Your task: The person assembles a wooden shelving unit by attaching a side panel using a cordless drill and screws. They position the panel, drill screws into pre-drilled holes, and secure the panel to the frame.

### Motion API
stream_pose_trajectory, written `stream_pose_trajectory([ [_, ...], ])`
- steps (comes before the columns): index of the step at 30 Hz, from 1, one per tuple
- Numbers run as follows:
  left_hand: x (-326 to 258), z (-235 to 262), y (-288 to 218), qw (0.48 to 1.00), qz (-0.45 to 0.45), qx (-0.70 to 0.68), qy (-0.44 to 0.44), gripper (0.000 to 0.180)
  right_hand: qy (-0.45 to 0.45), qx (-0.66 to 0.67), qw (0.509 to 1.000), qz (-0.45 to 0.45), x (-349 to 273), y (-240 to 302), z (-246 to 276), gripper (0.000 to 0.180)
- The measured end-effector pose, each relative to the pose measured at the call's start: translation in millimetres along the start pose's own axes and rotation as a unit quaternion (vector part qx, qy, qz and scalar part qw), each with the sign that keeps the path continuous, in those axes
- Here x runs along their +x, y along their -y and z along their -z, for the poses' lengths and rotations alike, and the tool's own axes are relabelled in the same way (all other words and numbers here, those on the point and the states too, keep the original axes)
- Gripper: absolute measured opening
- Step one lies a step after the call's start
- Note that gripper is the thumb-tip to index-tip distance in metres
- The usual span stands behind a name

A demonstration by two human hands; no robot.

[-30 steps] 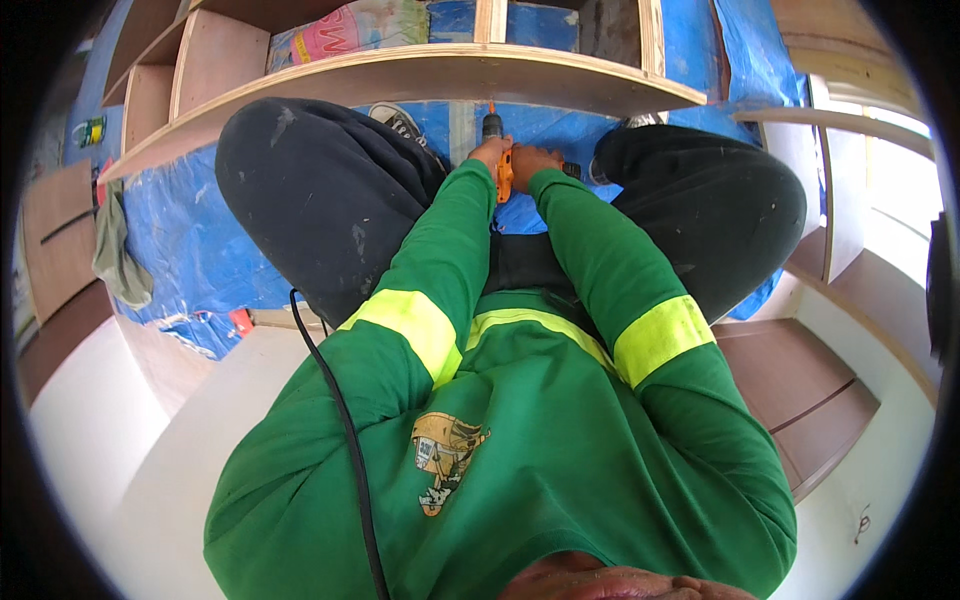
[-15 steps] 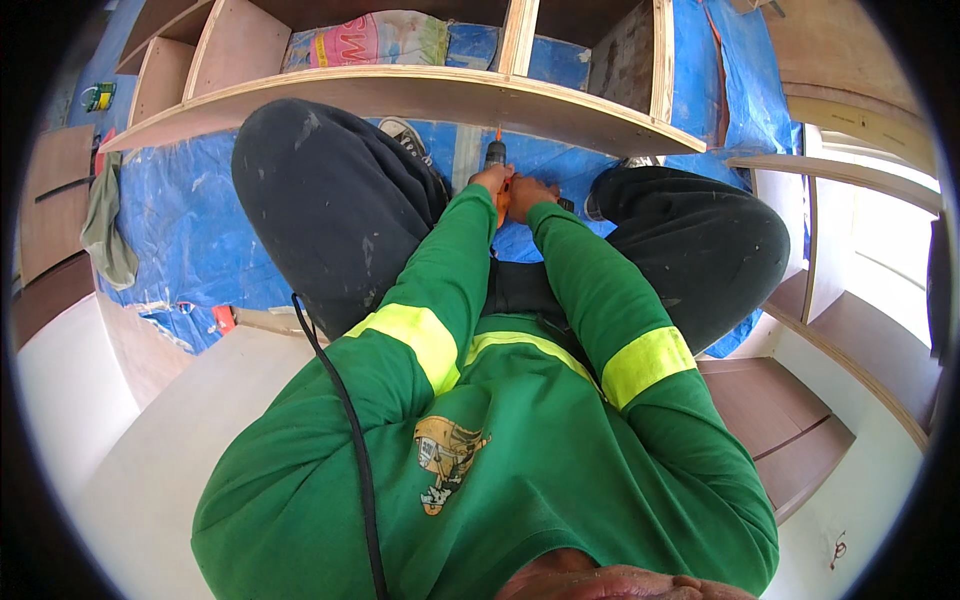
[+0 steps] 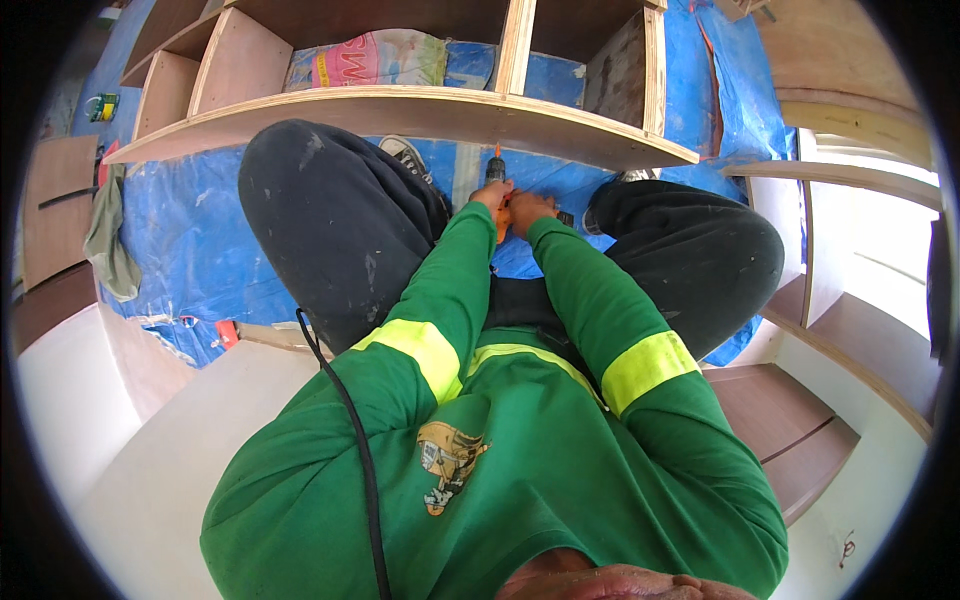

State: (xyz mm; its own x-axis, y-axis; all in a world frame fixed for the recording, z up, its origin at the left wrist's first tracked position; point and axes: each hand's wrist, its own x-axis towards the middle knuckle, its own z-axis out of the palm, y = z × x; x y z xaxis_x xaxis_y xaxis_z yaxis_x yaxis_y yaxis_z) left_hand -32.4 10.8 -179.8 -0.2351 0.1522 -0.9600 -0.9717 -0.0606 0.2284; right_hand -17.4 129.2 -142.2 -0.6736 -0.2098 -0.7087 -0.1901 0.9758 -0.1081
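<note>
Fingers of both hands (image 3: 512,203) seemingly wrap the orange drill (image 3: 496,176), its tip protruding above them.

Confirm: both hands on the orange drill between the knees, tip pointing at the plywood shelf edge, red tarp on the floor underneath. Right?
Not quite: the tarp is blue, not red, as the head view shows. The rest stands: left hand and right hand hold the orange drill between the knees, its tip toward the plywood shelf edge.

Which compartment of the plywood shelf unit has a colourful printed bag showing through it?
The wide middle compartment, left of the upright divider. A pink and yellow bag shows there; the compartment to its right shows only blue tarp.
</note>
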Motion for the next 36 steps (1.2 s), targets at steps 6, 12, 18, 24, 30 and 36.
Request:
stream_pose_trajectory([
  [6, -4, -5, -5, 1.0, 0.015, -0.001, -0.004, 0.082, -0.013, 0.041, 0.999, 0.002, 2, -6, -3, 0.051],
  [12, 19, -2, 0, 1.0, -0.005, -0.018, -0.018, 0.068, -0.002, 0.057, 0.998, -0.014, 3, -3, -2, 0.052],
  [18, 76, 13, 14, 0.997, -0.035, -0.064, -0.009, 0.041, -0.003, 0.078, 0.997, -0.006, 3, 4, -2, 0.052],
  [24, 48, 2, 8, 0.997, -0.041, -0.059, -0.032, 0.045, -0.006, 0.067, 0.998, -0.017, 2, -1, -2, 0.041],
  [30, 25, -4, 2, 0.996, -0.051, -0.065, -0.033, 0.046, -0.015, 0.076, 0.997, -0.026, 2, -2, -2, 0.049],
  [36, 38, 2, 7, 0.995, -0.049, -0.089, -0.012, 0.048, -0.002, 0.081, 0.996, -0.021, 3, 1, 0, 0.048],
])
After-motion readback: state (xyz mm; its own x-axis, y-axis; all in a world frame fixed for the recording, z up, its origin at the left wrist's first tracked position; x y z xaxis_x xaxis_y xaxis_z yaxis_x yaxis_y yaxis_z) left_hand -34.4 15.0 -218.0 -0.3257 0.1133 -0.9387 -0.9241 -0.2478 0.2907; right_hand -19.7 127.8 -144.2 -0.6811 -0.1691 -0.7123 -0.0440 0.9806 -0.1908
